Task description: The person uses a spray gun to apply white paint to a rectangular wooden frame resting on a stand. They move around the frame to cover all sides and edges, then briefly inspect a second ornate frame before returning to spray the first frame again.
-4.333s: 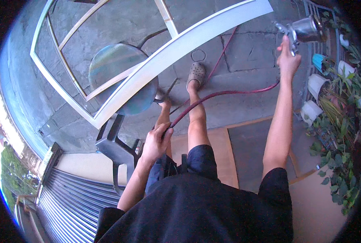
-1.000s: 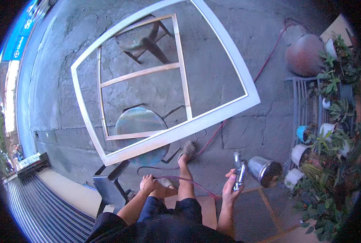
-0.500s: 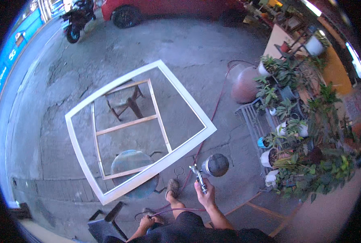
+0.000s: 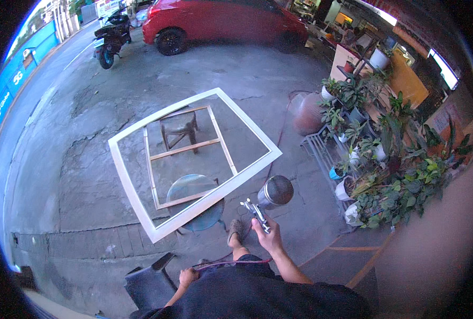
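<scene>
My right hand (image 4: 270,237) is wrapped round the handle of a silver spray gun (image 4: 256,215). Its round, dark-ended metal cup (image 4: 275,192) points away from me. My left hand (image 4: 188,277), low and near my body, is closed on a thin reddish hose (image 4: 223,262) that runs across my front toward the right arm. Ahead of the gun lies a large white frame (image 4: 220,191), tilted in view. A smaller pale wooden frame (image 4: 186,149) with a crossbar shows within its opening. Under them stand a round-topped table (image 4: 191,184) and a dark wooden stool (image 4: 179,129).
Potted plants (image 4: 377,154) crowd a grey metal bench (image 4: 321,154) at the right, beside a large brown jar (image 4: 307,114). A dark plastic chair (image 4: 148,282) stands lower left. A red car (image 4: 223,24) and a motorbike (image 4: 111,40) are parked beyond the concrete floor (image 4: 93,181).
The whole view has shifted, showing more of the car and background. The spray gun sits slightly higher in the picture, nearer the frame's right corner. Both hands keep their holds.
</scene>
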### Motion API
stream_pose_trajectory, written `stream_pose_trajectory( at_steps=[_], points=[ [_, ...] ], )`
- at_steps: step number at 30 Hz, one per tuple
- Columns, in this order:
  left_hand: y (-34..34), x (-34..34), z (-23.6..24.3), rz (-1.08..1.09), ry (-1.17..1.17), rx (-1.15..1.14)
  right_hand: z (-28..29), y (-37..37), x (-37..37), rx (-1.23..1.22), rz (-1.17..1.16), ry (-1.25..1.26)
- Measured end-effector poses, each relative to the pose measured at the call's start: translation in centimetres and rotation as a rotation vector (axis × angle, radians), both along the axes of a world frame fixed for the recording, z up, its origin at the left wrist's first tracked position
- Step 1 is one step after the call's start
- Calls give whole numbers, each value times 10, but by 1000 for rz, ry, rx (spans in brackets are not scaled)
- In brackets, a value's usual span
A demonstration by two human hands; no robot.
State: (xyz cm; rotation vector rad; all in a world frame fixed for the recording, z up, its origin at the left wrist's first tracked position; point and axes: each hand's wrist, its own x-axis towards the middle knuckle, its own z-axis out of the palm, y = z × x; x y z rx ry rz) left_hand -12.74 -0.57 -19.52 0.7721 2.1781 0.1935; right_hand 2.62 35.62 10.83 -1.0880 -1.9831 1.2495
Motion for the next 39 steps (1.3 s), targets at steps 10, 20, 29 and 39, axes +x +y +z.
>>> stream_pose_trajectory(
  at_steps=[10, 20, 29, 39],
  points=[
    [-77, 57, 4, 325, -334, 164, 17, -49, 17, -24, 45, -55],
    [-57, 39, 32, 277, -147, 173, 16, -35, 1, 78, 106, -83],
    [-51, 25, 52, 343, -246, 31, -1, -7, -28, -10, 165, 71],
    [-11, 13, 79, 408, -190, 107, -19, 36, -52, -96, 137, -8]
  ],
)
